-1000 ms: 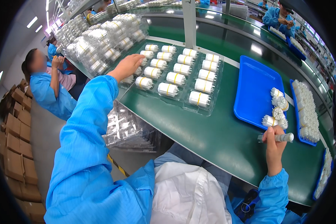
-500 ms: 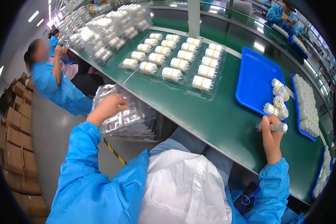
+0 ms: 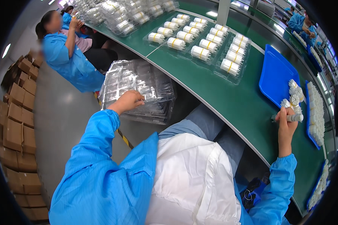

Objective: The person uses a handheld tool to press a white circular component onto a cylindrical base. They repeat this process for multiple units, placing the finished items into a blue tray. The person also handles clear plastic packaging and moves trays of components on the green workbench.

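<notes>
My left hand [image 3: 128, 100] reaches down beside the bench and rests its fingers on the top of a stack of clear plastic blister trays [image 3: 139, 90]. I cannot tell whether it grips a tray. My right hand [image 3: 286, 123] is on the green bench [image 3: 229, 101], closed around a white cylindrical part [image 3: 293, 117]. Just beyond it, a few more white cylinders [image 3: 294, 95] lie at the near corner of a blue tray [image 3: 276, 75]. Farther back on the bench, a clear tray [image 3: 199, 41] holds rows of white cylinders with yellow bands.
A second blue tray [image 3: 315, 112] at the right is filled with white parts. More filled clear trays [image 3: 120, 18] are piled at the bench's far left. A person in a blue coat [image 3: 64, 56] sits to my left. Cardboard boxes [image 3: 18, 127] are stacked along the floor.
My left arm came back from the filled clear tray on the bench and dropped to the stack of empty blister trays beside it. The right hand kept its cylinder and stayed in place.
</notes>
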{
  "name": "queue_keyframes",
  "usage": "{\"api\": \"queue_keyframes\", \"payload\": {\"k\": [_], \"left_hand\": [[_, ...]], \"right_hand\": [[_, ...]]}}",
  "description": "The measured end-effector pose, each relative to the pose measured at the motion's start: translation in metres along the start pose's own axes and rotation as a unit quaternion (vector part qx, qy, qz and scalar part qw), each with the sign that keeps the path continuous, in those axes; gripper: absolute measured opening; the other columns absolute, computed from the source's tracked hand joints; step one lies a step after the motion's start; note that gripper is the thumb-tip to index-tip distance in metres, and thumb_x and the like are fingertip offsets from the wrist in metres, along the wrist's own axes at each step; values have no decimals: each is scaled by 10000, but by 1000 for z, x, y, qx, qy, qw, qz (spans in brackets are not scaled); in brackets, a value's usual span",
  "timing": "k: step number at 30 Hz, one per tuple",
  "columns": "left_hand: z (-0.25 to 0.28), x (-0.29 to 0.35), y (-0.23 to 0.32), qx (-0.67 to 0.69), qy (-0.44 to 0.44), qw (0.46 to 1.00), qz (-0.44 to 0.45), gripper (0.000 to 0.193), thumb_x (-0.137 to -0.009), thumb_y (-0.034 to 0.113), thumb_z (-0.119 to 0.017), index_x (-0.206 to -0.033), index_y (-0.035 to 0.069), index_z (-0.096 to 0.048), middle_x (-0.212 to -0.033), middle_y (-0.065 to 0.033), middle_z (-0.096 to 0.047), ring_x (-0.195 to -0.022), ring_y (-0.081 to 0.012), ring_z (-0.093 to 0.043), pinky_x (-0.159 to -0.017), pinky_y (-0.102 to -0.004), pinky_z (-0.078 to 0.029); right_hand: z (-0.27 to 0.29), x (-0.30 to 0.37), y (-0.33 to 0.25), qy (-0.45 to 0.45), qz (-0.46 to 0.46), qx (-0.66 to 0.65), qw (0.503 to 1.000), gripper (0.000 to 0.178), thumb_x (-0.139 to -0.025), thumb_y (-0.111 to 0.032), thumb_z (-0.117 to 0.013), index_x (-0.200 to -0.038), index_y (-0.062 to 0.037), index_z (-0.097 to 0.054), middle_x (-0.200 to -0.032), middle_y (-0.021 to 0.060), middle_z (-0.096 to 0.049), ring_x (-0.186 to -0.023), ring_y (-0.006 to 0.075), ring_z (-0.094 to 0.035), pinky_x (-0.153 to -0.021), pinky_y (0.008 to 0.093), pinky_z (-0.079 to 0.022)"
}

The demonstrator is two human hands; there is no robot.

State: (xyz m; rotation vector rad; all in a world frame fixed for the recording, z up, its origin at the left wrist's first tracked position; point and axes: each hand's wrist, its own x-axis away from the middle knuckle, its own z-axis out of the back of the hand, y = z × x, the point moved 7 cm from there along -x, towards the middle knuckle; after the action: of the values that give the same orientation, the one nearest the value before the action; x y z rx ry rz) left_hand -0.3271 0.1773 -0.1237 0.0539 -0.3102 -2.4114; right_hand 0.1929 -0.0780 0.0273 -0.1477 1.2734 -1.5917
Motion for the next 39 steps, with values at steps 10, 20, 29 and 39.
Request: {"api": "queue_keyframes", "payload": {"k": [10,20,29,39], "left_hand": [[61,44,18,-46,152,987,-4,140,-898,191,-648,-943,58,-654,-914,-118,-628,-927,-325,-597,-839,-434,-459],[65,35,24,-83,204,975,-44,144,-858,155,-693,-872,71,-577,-850,-104,-583,-845,-316,-577,-760,-421,-434],[65,7,13,-216,139,965,-56,124,-823,79,-658,-870,68,-544,-819,-115,-590,-795,-329,-589,-713,-442,-445],[84,-8,9,-228,149,960,-64,110,-812,54,-592,-917,54,-560,-851,-125,-605,-827,-326,-626,-730,-436,-492]], "right_hand": [[-4,2,-5,11,-11,-29,999,345,-1004,-191,-571,-683,-78,-510,-626,-22,-504,-571,50,-418,-522,237,-324],[-3,2,-3,29,-25,-44,998,330,-1006,-173,-566,-695,-77,-510,-634,-20,-509,-570,50,-417,-522,230,-327],[-7,2,-3,1,-32,-62,998,330,-1001,-166,-573,-690,-75,-510,-631,-14,-512,-574,51,-420,-523,234,-329],[-8,8,-8,-13,-29,-46,998,326,-995,-172,-579,-690,-79,-514,-634,-12,-514,-573,51,-412,-526,237,-327]]}}
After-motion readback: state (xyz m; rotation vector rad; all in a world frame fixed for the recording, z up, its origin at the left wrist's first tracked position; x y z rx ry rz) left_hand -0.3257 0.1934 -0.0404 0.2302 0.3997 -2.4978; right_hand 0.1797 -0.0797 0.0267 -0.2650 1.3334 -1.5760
